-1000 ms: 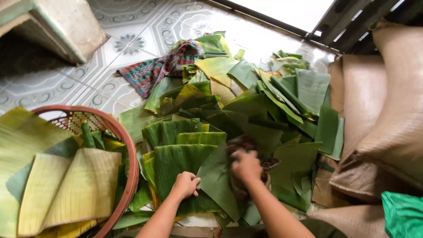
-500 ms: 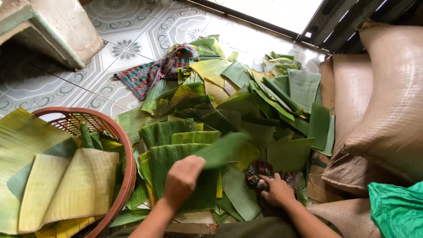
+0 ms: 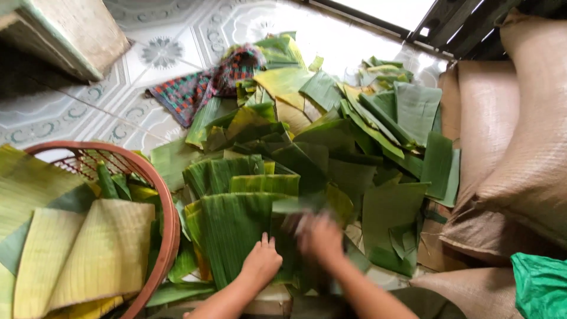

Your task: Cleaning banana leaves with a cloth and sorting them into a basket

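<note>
- At the far left, beside my knees, the round red basket (image 3: 171,236) holds pale yellow-green leaf pieces (image 3: 88,254) laid flat, some hanging over its rim.
- Just right of the basket, on the tiled floor (image 3: 71,112), lies the ribbed banana leaf (image 3: 233,227) I am working on, on top of a stack of similar cut leaves.
- My left hand (image 3: 261,264) rests palm-down on that leaf's lower right part, fingers loosely spread; it presses flat and grasps nothing.
- My right hand (image 3: 321,238) is a blur just beside it, over the darker leaves; I cannot tell whether its grip is closed on anything, though a leaf edge (image 3: 295,205) seems to be at its fingers.
- I judge the step in hand to be sorting or smoothing: one leaf pinned, the other hand working across the pile.
- The next move, as I judge it, calls for a light pinch at a leaf's edge and a pull along the ribs, since these leaves tear easily across them.
- Further right the loose heap of leaves (image 3: 378,136) spreads over the floor, a checked cloth (image 3: 201,88) at its far side.
- At the right edge stand brown sacks (image 3: 520,136), with a green bag (image 3: 540,286) at the corner.
</note>
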